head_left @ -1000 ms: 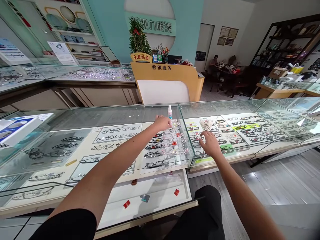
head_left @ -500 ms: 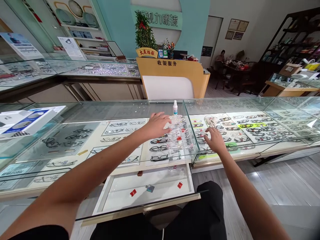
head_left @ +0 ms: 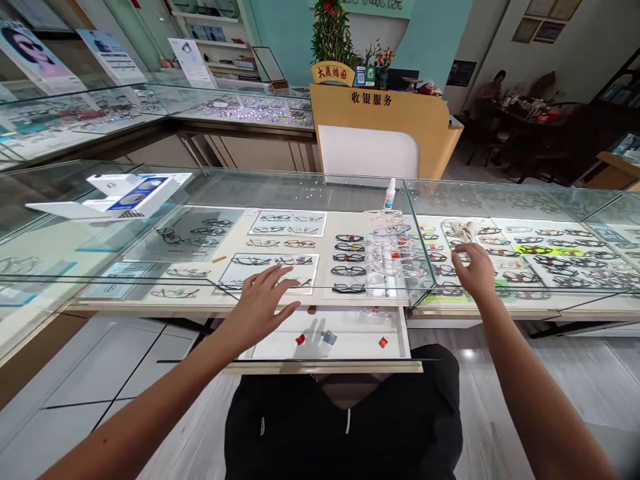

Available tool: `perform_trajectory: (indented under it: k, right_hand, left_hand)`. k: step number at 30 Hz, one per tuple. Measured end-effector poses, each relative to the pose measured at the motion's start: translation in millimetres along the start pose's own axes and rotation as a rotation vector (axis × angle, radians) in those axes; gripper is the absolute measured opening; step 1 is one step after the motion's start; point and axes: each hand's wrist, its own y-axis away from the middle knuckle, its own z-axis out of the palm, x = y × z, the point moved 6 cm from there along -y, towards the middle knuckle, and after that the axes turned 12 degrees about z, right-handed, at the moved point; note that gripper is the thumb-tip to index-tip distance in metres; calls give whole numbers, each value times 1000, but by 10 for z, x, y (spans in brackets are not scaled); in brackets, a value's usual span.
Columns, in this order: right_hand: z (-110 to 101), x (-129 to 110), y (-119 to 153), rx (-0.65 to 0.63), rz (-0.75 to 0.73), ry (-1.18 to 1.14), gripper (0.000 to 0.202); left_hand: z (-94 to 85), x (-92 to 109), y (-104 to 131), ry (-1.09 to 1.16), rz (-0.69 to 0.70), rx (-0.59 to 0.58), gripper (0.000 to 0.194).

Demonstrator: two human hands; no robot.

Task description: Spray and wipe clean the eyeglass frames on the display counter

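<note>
My left hand (head_left: 267, 303) hovers above the open drawer's left side and the front of the glass counter. Its fingers are spread and hold nothing. My right hand (head_left: 474, 270) is over the counter to the right, fingers loosely bent and apart, just short of a crumpled light cloth (head_left: 465, 231). Between the hands, clear-framed eyeglasses (head_left: 393, 230) are piled in a column, beside dark-framed eyeglasses (head_left: 349, 271) in a row. Behind the pile stands a white spray bottle (head_left: 390, 194). The white drawer (head_left: 280, 348) holds small red packets (head_left: 383, 343) and a grey-blue one (head_left: 329, 338).
An opened white and blue box (head_left: 143, 197) lies on the glass counter (head_left: 240, 190) at the left. More eyeglasses (head_left: 555, 260) fill the display at the right. A wooden cashier desk (head_left: 440, 143) stands beyond, and a person (head_left: 493, 90) sits in the far background.
My left hand has drawn back from above the clear eyeglasses, toward me and to the left. My right hand stays near the cloth. The view has tilted down and turned left.
</note>
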Motion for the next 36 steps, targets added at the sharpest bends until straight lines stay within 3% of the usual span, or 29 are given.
perform_trajectory:
  k: [3,8,14,19,25,36]
  right_hand:
    - [-85,-198,81,60,-97,10,20]
    - [62,-238,96,-53,-17,145,25]
    - [158,-120,82,-63,111,169,28]
    - [160,-146,73,-45,103,157,24]
    - [158,-163,57,-45,98,147,21]
    - [170,-150,63,-44,104,148,20]
  left_hand:
    - [128,158,68,108,79,-1,28]
    - [695,446,-357,375,210,-322,27]
    - [1528,219,-1181,157,168,-369,32]
    - [1979,62,-1522,158,181,-434,34]
    - [2179,-28,-1634,167,139,-509,16]
    - [2354,7,-1654,132,98,-573,25]
